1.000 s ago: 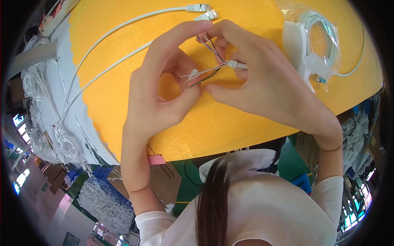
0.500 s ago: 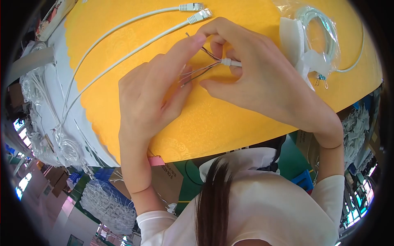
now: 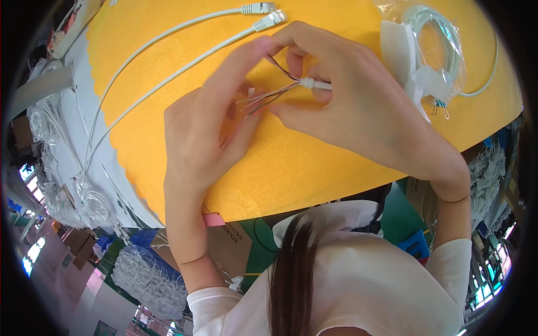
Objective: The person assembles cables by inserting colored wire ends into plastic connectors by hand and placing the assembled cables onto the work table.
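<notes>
A white cable point(image 3: 319, 85) lies within my right hand point(image 3: 358, 95), its curled fingers around it and the thumb reaching below. From the white collar point(image 3: 307, 83) at its end, several thin wires point(image 3: 274, 92) fan out to the left, some brownish and some dark. My left hand point(image 3: 204, 129) is on the left side of these wires. Its index fingertip meets my right index fingertip at the end of one dark wire point(image 3: 283, 66), which runs up between them. The other wire ends hang loose near my left thumb. My left hand's remaining fingers are partly hidden.
Two pale network cables with clear plugs point(image 3: 270, 21) lie across the yellow tablecloth point(image 3: 297, 151) at the upper left. A bagged cable coil point(image 3: 428, 45) rests at the upper right beside white foam point(image 3: 397, 50). Bundled cables point(image 3: 92, 201) sit on the left.
My left index finger has shifted slightly left and down. The upper dark wire bends more plainly beneath the meeting fingertips. My right hand has hardly moved.
</notes>
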`<state>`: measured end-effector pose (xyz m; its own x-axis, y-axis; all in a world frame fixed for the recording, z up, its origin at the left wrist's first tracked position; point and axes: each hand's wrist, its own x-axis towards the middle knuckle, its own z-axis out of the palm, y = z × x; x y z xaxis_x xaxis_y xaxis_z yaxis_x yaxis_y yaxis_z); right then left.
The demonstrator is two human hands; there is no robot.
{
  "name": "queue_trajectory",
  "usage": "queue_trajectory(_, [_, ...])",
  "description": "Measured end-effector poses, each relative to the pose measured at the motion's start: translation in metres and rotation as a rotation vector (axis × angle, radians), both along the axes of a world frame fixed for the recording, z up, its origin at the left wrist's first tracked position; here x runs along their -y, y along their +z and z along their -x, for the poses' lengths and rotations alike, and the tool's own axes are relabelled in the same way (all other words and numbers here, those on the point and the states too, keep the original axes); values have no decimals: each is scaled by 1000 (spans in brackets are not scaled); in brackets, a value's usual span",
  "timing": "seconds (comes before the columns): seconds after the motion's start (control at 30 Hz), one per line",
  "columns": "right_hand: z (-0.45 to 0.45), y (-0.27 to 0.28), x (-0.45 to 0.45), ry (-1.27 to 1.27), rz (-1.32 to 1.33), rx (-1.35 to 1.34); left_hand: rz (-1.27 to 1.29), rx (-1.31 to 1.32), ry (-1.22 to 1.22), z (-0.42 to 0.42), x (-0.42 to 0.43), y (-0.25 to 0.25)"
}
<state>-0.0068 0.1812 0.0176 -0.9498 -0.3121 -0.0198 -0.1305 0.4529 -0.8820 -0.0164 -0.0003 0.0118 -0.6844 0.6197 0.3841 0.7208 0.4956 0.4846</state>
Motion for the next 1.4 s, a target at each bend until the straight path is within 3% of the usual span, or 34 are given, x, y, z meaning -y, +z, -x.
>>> queue_trajectory(0.07, [1, 3, 0, -23, 67, 24, -97, 173, 38, -2, 2, -3])
queue_trajectory(0.27, [6, 14, -2, -50, 162, 83, -293, 216, 138, -2, -4, -8])
queue_trajectory(0.7, [12, 26, -3, -25, 158, 180, -321, 292, 183, -3, -8, -6])
queue_trajectory(0.9, [19, 39, -6, 61, 47, 365, -301, 345, 207, -5, -7, -4])
queue_trajectory(1.07, [5, 23, 1, -107, 257, 225, -331, 482, 227, -5, -7, -3])
queue_trajectory(1.1, [8, 28, 0, -114, 292, 198, -331, 481, 228, -5, -7, -4])
queue_trajectory(1.2, [23, 49, -9, 45, 64, 502, -332, 378, 189, -3, -7, -9])
queue_trajectory(1.3, [21, 46, -7, -4, 124, 405, -354, 233, 163, -2, -7, -9])
queue_trajectory(1.4, [22, 46, -7, 20, 67, 447, -174, 204, 8, 0, -2, -3])
